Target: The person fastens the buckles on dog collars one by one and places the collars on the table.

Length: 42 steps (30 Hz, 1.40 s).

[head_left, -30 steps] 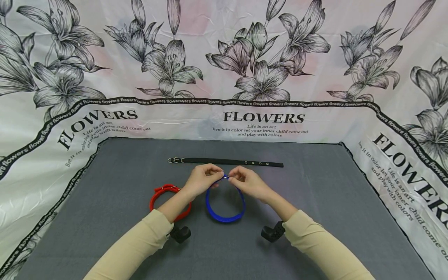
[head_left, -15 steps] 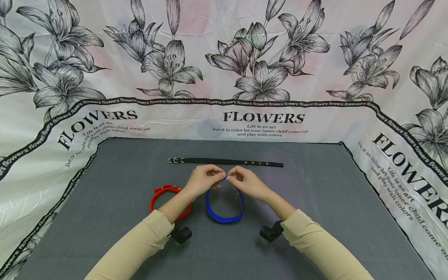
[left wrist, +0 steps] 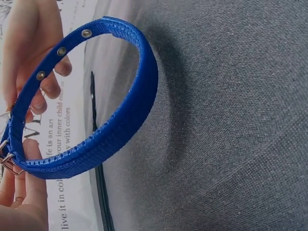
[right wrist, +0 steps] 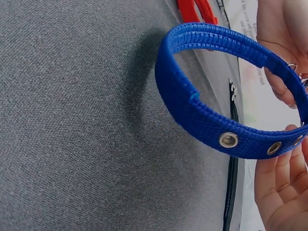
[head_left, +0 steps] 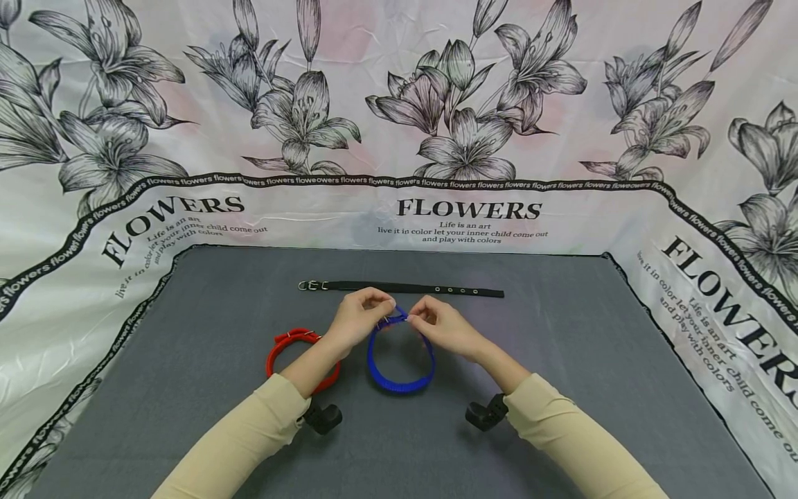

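A blue collar (head_left: 402,388) is bent into a ring and held above the grey cloth. My left hand (head_left: 355,320) pinches the strap's end at the ring's far side. Close beside it, my right hand (head_left: 449,328) pinches the collar where the strap ends meet, near a small metal part. In the left wrist view the metal buckle (left wrist: 10,164) sits at the ring's left, with eyelets (left wrist: 61,51) along the strap. The fingertips are partly hidden there. From the right wrist, a large eyelet (right wrist: 228,140) shows on the band's outer face.
A buckled red collar (head_left: 272,360) lies left of the blue one, partly behind my left forearm. Farther back, a black collar (head_left: 386,287) lies stretched out flat. Flower-printed fabric (head_left: 474,229) rises behind the grey cloth (head_left: 561,333).
My left hand has shifted slightly up and left, drawing out a strap end, so a small blue loop shows between the hands. The right hand has barely moved.
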Each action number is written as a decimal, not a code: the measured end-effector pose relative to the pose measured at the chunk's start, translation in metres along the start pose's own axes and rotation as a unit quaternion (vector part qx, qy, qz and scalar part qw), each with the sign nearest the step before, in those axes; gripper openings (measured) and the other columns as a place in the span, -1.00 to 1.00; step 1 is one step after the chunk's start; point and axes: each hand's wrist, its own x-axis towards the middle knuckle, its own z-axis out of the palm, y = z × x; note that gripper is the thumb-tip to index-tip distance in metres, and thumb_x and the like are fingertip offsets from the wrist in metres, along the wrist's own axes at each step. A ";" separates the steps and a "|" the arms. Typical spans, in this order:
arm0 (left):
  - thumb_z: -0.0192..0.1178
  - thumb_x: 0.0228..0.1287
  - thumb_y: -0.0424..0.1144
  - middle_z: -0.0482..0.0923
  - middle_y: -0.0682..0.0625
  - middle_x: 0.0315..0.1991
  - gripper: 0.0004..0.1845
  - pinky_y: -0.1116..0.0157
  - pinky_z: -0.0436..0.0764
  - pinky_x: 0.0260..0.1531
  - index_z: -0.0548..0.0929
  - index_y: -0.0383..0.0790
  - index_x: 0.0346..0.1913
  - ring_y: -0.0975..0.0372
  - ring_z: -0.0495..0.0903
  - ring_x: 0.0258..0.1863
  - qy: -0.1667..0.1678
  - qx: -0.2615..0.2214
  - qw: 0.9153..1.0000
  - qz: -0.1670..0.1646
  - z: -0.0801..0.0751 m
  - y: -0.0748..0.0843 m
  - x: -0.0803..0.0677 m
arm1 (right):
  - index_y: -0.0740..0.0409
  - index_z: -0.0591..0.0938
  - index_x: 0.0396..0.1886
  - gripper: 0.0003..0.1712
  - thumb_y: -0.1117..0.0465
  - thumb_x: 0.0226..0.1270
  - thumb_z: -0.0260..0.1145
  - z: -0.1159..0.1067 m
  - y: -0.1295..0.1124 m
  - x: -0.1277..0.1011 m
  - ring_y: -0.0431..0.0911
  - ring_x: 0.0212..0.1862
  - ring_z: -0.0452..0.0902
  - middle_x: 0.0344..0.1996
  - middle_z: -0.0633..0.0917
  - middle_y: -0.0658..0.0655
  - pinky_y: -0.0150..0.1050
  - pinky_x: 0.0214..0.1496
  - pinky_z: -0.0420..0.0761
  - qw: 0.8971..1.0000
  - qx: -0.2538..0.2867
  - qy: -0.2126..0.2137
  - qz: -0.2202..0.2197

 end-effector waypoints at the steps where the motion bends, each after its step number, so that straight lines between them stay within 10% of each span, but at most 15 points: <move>1: 0.18 0.24 -0.10 0.61 -0.02 -0.32 -0.81 0.25 0.59 -0.35 0.62 -0.10 -0.17 0.16 0.63 -0.37 0.003 0.001 1.000 0.000 0.000 0.000 0.000 | 0.26 0.47 -0.13 -0.79 0.20 0.38 0.11 0.000 0.000 0.000 0.32 -0.33 0.52 -0.42 0.57 0.11 0.00 -0.35 0.56 1.000 0.000 0.001 -0.001; 12: 0.20 0.22 -0.05 0.60 0.02 -0.34 -0.82 0.30 0.53 -0.37 0.63 -0.02 -0.19 0.21 0.55 -0.36 0.016 0.019 1.000 -0.006 -0.001 0.000 0.002 | 0.14 0.46 0.11 -0.64 0.25 0.32 0.14 0.004 0.010 0.010 0.06 -0.30 0.56 -0.05 0.55 0.17 -0.26 -0.38 0.50 0.999 -0.018 0.049 -0.008; 33: 0.23 0.20 -0.07 0.61 0.05 -0.35 -0.82 0.30 0.53 -0.29 0.64 -0.04 -0.20 0.23 0.55 -0.31 0.008 0.020 1.000 -0.001 0.002 -0.001 0.001 | 0.04 0.54 -0.06 -0.79 0.13 0.34 0.17 0.007 0.028 0.022 0.16 -0.33 0.59 -0.22 0.61 0.10 -0.17 -0.38 0.58 0.999 -0.020 0.045 0.013; 42: 0.26 0.16 -0.11 0.61 0.03 -0.23 -0.68 0.24 0.55 -0.21 0.58 -0.14 -0.04 0.09 0.58 -0.18 -0.046 0.029 0.998 -0.026 -0.003 -0.006 -0.002 | 0.20 0.42 0.05 -0.68 0.14 0.40 0.08 0.007 0.031 0.022 0.10 -0.38 0.59 -0.17 0.52 0.34 -0.19 -0.38 0.60 0.997 0.005 0.070 0.027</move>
